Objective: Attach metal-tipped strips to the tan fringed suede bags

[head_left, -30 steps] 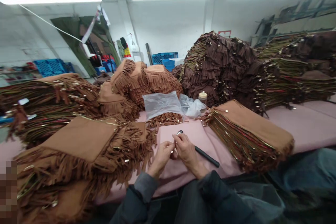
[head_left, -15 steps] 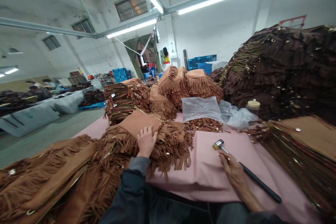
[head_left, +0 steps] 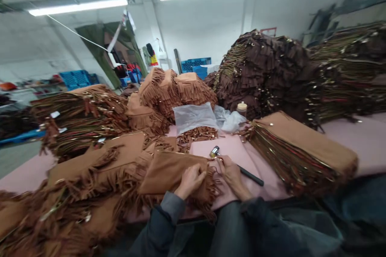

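The left hand, fingers curled inward, grips a brown fringed pouch at the near edge of the pink-covered counter. The right hand, fingers bent close together, is at the pouch's upper right corner; what it pinches is unclear. A hammer lies just beyond it.

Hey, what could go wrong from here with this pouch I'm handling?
The hammer sits right at your right hand, so sweeping the brown fringed pouch sideways might knock it. The pouch's loose strands could snag near its zipper. The pile of fringed pouches at your left overlaps unevenly and may slide.
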Demonstrator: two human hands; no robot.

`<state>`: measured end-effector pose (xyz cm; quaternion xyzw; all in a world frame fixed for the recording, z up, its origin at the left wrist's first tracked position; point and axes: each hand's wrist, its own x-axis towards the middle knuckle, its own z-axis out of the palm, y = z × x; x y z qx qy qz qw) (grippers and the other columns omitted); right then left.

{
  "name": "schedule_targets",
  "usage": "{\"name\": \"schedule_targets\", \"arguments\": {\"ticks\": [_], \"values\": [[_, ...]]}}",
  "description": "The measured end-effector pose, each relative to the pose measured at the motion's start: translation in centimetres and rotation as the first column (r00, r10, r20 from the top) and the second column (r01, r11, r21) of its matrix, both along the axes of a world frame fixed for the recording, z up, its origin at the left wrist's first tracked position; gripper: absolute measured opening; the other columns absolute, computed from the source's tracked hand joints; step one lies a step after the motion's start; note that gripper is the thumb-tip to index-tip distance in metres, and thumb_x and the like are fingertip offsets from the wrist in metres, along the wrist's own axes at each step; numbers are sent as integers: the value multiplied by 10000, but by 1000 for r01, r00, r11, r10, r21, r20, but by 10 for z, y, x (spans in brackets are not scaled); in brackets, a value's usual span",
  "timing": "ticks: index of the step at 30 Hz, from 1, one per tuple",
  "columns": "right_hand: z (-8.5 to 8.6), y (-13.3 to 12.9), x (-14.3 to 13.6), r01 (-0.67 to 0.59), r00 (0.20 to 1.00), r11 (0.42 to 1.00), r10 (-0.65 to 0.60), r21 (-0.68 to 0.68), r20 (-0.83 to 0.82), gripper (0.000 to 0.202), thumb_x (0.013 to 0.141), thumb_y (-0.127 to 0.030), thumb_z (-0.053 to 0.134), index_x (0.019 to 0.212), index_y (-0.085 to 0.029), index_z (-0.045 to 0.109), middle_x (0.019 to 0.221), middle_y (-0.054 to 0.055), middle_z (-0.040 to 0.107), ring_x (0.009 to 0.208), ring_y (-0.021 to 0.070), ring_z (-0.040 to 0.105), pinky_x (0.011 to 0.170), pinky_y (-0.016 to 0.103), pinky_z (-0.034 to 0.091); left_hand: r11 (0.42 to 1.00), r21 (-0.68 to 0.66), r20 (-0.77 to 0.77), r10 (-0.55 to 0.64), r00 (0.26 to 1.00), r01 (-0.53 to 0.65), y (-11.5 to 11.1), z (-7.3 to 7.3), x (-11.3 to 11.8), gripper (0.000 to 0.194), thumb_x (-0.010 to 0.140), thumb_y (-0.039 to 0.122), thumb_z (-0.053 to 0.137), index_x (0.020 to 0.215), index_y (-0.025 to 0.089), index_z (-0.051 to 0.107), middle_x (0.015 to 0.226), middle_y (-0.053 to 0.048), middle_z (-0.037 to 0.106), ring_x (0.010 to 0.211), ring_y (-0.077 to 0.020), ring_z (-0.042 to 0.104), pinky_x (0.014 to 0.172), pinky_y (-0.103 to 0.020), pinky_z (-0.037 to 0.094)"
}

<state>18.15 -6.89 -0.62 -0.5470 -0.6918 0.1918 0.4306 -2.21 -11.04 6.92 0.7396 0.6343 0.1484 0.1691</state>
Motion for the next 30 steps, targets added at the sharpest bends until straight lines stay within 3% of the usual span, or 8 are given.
{"name": "schedule_targets", "arguments": {"ticks": [3, 6, 8, 11, 15, 21, 25, 30], "values": [[1, 10, 17, 110, 988, 994, -111, 17, 104, 350, 1023, -392, 379, 1039, -186, 663, 969, 73, 668, 916, 192, 609, 825, 287, 437, 985, 158, -11, -71, 997, 71, 22, -8, 22, 152, 959, 323, 489, 933, 220, 598, 907, -47, 670, 899, -216, 613, 753, -310, 384], [0, 16, 30, 127, 986, 992, -128, 19, 109, 352, 1028, -402, 384, 1007, -187, 662, 951, 67, 660, 903, 187, 593, 812, 275, 413, 938, 317, -145, -99, 984, 141, 51, -5, 23, 184, 949, 331, 522, 1058, 220, 621, 1084, -87, 647, 1098, -264, 550, 888, -359, 386], [0, 18, 33, 105, 988, 994, -106, 14, 114, 340, 1023, -406, 400, 1031, -199, 669, 973, 62, 663, 933, 189, 590, 831, 276, 402, 950, 239, -195, -156, 968, 201, 69, -5, 19, 192, 915, 359, 587, 1030, 220, 655, 1070, -86, 649, 1085, -277, 552, 885, -372, 384], [-1, 21, 32, 104, 991, 994, -103, -13, 89, 335, 1011, -417, 420, 1046, -212, 682, 998, 60, 673, 967, 195, 592, 842, 280, 396, 969, 71, -117, -228, 967, 237, 87, -12, 14, 154, 899, 356, 605, 942, 229, 681, 955, -50, 665, 944, -231, 591, 795, -328, 390], [3, 25, 28, 121, 981, 981, -141, -151, -130, 375, 973, -498, 464, 1009, -198, 685, 929, 52, 697, 872, 196, 617, 780, 282, 409, 971, 131, -22, -200, 980, 201, 82, -26, 19, 94, 884, 308, 610, 883, 216, 625, 902, -22, 644, 891, -197, 577, 743, -298, 376], [15, 26, 13, -138, 855, 970, 14, -201, -518, 431, 923, -536, 529, 880, -132, 677, 784, 38, 657, 711, 162, 572, 682, 265, 426, 939, 290, -76, -170, 982, 185, 62, -36, 34, 74, 853, 192, 593, 820, 206, 528, 922, -32, 595, 932, -206, 531, 768, -310, 362], [14, 27, 8, -159, 846, 965, 26, -207, -532, 421, 921, -523, 529, 835, -130, 652, 752, 30, 640, 685, 152, 558, 657, 254, 416, 936, 296, -123, -160, 979, 190, 62, -40, 35, 92, 886, 221, 566, 815, 210, 508, 875, -32, 591, 893, -213, 531, 747, -328, 341], [8, 30, 9, -107, 914, 970, 9, -220, -406, 423, 926, -524, 496, 812, -145, 645, 721, 29, 627, 658, 150, 528, 630, 247, 390, 924, 327, -199, -138, 970, 198, 63, -45, 37, 79, 880, 192, 560, 828, 215, 505, 890, -28, 590, 871, -207, 529, 732, -334, 335]]}}
